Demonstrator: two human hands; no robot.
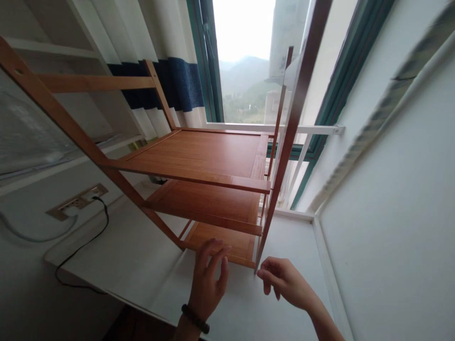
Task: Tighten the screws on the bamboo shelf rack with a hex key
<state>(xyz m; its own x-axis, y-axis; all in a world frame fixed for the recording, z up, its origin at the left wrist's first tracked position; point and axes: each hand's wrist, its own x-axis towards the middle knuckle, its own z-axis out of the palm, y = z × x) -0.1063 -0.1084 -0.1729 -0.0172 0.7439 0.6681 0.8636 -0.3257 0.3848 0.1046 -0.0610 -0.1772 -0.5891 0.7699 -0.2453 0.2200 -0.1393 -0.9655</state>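
A brown wooden shelf rack [213, 154] with three tiers stands upright on a white surface in front of the window. My left hand [209, 274], with a dark bead bracelet [195, 318] on the wrist, is raised before the lowest shelf [227, 237]. Its fingers are bent but apart, and nothing shows between them. Beside the foot of the rack's near right post [284, 142] is my right hand [286, 282]. Its fingers are curled in with the thumb close to the forefinger. Whether it pinches anything small, or touches the post, I cannot make out.
A wall socket [76, 201] on the left has a black cable [83, 246] trailing over the white ledge [131, 265]. Behind the rack are a white rail [309, 129], a green-framed window and a curtain [181, 80]. White wall [398, 189] closes the right side.
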